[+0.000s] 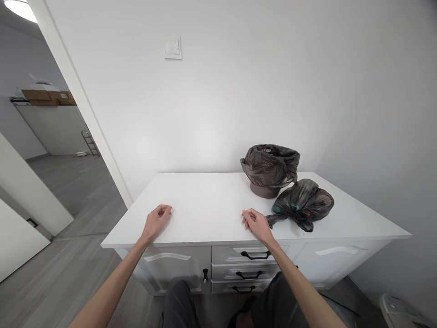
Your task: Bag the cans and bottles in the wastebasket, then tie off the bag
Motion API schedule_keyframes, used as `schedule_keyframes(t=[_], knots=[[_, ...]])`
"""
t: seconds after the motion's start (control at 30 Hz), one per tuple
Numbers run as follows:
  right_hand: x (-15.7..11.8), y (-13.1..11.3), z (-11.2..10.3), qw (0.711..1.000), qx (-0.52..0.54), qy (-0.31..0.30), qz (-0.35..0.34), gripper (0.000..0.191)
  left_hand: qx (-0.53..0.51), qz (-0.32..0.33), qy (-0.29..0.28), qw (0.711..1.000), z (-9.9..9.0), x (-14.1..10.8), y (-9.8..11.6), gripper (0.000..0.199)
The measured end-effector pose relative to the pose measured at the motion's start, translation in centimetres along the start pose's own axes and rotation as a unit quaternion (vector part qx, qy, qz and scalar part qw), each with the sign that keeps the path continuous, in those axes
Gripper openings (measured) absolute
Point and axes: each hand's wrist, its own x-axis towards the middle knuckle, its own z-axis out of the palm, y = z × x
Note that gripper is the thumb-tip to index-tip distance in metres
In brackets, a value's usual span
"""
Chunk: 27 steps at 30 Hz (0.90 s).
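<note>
My left hand (158, 222) rests near the front left of the white cabinet top (201, 200). Its fingers are curled in with the thumb against them, and nothing shows in it. Loosely curled and holding nothing visible, my right hand (256, 223) lies near the middle of the front edge. Just right of it is a knotted black plastic bag (307, 205), filled, with some green and red showing through. The bag's twisted end reaches my right wrist; I cannot tell if they touch. Behind stands a brown bin (265, 191) with a black bin liner (268, 166) over its rim.
Below the top are a cabinet door (177, 269) and several drawers with black handles (256, 256). A light switch (173, 48) is on the wall behind. At left, a doorway leads to a room with cardboard boxes (37, 95). My knees are close to the cabinet front.
</note>
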Motion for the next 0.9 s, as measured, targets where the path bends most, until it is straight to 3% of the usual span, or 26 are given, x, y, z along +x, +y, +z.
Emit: schedule_keyframes(t=[0.23, 0.9], knots=[[-0.44, -0.83, -0.15, 1.000, 0.003, 0.002, 0.010, 0.056, 0.000, -0.010, 0.004, 1.000, -0.29, -0.43, 0.40, 0.050], [-0.24, 0.02, -0.37, 1.000, 0.013, 0.015, 0.014, 0.059, -0.014, -0.010, 0.003, 1.000, -0.10, -0.42, 0.54, 0.056]])
